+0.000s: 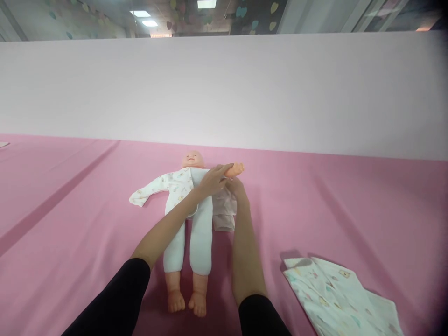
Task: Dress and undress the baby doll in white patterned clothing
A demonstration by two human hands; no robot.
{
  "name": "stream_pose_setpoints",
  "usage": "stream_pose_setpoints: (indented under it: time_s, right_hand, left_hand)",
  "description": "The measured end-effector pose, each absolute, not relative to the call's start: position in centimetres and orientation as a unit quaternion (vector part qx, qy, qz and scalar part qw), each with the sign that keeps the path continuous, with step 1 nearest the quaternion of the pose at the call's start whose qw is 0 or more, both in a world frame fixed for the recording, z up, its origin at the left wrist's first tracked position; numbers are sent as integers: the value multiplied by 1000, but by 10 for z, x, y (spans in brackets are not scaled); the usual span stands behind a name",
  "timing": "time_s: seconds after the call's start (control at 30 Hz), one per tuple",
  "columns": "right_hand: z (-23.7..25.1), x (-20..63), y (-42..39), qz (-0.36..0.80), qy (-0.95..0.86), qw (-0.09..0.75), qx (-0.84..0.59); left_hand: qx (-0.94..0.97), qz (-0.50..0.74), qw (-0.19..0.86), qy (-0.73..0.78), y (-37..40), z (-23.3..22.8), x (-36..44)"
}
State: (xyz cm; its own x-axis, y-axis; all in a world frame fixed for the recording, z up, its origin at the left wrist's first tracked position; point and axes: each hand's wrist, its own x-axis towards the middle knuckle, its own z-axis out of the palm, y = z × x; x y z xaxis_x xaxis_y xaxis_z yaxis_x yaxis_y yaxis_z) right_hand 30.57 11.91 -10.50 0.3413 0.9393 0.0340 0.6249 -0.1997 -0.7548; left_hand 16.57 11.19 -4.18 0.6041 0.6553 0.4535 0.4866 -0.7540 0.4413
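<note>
A baby doll (201,233) lies on its back, head away from me, its bare feet pointing towards me. A patterned white baby shirt (180,184) covers one side of its chest, with a sleeve over the arm at the left. The shirt's other half lies inside out beside the doll at the right. My left hand (213,180) is closed round the doll's arm (235,171), whose bare hand sticks out to the right. Just below that arm, my right hand (238,189) is closed, apparently on the shirt's loose fabric; its fingertips are partly hidden.
Pink cloth (308,210) covers the surface, with some creases. At the front right lies a folded patterned white garment (339,294). A white wall (224,88) rises behind the doll, with reflective glass above. A bit of pale cloth (4,144) shows at the far left edge.
</note>
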Motion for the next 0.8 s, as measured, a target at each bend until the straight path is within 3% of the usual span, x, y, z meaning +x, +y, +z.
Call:
stream_pose_setpoints:
  time_s: [0.17, 0.3, 0.53, 0.8]
  right_hand:
    - [-109, 281, 124, 184, -491, 300, -797]
    - [-101, 308, 113, 150, -455, 290, -828]
    - [-77, 325, 102, 100, -412, 505, -751]
    - [-74, 324, 102, 100, -337, 583, -733]
  left_hand:
    - [898, 264, 98, 337, 108, -44, 167]
    - [897, 223, -12, 381, 110, -50, 169]
    - [891, 73, -90, 439, 112, -68, 177]
    - [896, 5, -77, 437, 115, -71, 181]
